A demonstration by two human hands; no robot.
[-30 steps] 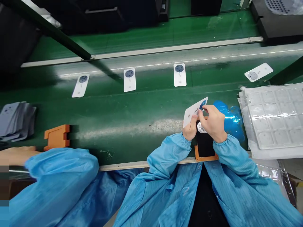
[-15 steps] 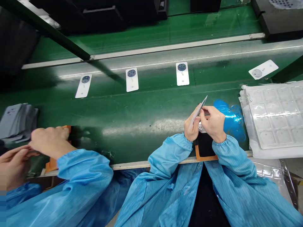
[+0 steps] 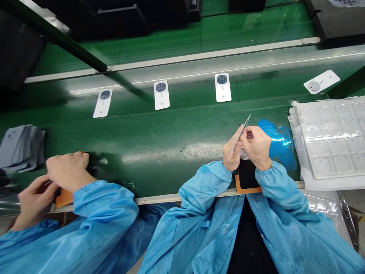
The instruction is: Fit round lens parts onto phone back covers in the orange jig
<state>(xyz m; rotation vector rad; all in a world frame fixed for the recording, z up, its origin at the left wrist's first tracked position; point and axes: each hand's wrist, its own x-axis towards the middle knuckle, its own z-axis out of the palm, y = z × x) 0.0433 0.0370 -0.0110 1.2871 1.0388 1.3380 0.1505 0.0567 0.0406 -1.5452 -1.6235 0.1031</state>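
My left hand [image 3: 232,152] grips a thin white phone back cover [image 3: 242,128], turned edge-on to the camera. My right hand [image 3: 256,146] pinches the cover near its upper end, fingers closed. Both hands hover above an orange jig [image 3: 247,182] holding a black part at the belt's near edge. A small silvery round piece [image 3: 243,153] shows between my hands, just above the black part.
Several white covers [image 3: 161,94] with dark camera rings lie on the green conveyor [image 3: 171,129]. Clear blister trays [image 3: 330,140] stack at right, beside crumpled blue film [image 3: 278,139]. A co-worker's hands [image 3: 67,171] work at another orange jig at left, near a pile of grey covers [image 3: 19,146].
I turned the cover from face-up to edge-on. The co-worker's hands came onto the orange jig at left. The covers on the belt drifted slightly right.
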